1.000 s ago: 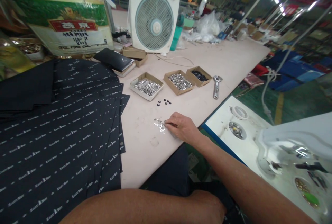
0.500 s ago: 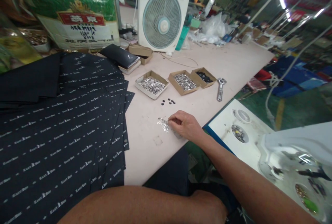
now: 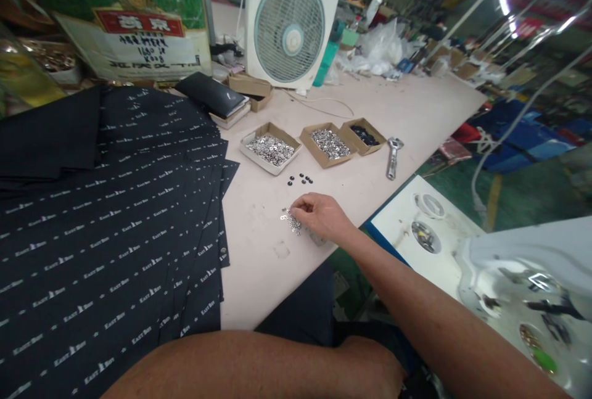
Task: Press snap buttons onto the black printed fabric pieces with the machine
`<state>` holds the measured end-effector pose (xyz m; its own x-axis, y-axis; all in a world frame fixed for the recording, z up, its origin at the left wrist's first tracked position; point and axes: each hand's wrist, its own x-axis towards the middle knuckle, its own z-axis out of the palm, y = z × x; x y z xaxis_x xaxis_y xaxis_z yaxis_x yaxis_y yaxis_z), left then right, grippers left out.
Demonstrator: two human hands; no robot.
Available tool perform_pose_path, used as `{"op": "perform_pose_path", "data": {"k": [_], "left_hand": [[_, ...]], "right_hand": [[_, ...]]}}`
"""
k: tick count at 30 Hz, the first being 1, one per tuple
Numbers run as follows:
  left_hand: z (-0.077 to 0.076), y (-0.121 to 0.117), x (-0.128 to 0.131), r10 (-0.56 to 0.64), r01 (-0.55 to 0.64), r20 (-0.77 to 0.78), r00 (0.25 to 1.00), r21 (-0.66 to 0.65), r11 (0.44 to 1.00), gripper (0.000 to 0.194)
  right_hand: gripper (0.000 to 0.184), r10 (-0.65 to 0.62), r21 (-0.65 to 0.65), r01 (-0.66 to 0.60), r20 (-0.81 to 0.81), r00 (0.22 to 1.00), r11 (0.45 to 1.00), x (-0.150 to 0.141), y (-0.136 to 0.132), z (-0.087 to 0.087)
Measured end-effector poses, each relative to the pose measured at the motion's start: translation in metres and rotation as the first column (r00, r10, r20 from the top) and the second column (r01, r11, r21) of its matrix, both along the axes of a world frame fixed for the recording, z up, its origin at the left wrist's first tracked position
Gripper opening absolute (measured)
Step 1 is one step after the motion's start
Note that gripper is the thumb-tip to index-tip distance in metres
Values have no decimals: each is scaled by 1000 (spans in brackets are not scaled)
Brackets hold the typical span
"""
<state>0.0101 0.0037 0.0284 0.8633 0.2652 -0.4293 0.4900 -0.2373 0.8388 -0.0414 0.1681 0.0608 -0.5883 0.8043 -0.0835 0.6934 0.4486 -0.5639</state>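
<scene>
My right hand (image 3: 320,218) rests on the pale table (image 3: 416,109), fingertips pinched over a small heap of silver rings (image 3: 290,221); whether it holds one I cannot make out. My left forearm (image 3: 259,365) lies across the bottom of the view, its hand hidden below the table edge. A fanned stack of black printed fabric pieces (image 3: 111,214) covers the table to the left.
Three small cardboard trays hold silver parts (image 3: 271,150), more silver parts (image 3: 329,143) and black parts (image 3: 365,135). A few black studs (image 3: 300,179) lie loose. A wrench (image 3: 392,158), a white fan (image 3: 290,20) and a press machine (image 3: 522,269) stand around.
My right hand has lifted its fingertips slightly over the silver rings and closed into a tighter pinch. The view has shifted a little.
</scene>
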Motion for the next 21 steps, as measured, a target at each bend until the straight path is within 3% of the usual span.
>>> {"op": "perform_pose_path", "data": {"k": [12,17,21], "left_hand": [[-6,-2,3,46,-47,35,998,17,999,70],[-5,-1,3,3,-2,-2,1000,16,1000,71],[-10,-3,4,41,-42,48,998,24,999,69]], "right_hand": [[14,-13,-52,17,73,997,999,-3,7,3],[13,20,-33,-19,37,999,999,1,8,0],[13,36,23,-35,-40,999,999,2,5,-3]]}}
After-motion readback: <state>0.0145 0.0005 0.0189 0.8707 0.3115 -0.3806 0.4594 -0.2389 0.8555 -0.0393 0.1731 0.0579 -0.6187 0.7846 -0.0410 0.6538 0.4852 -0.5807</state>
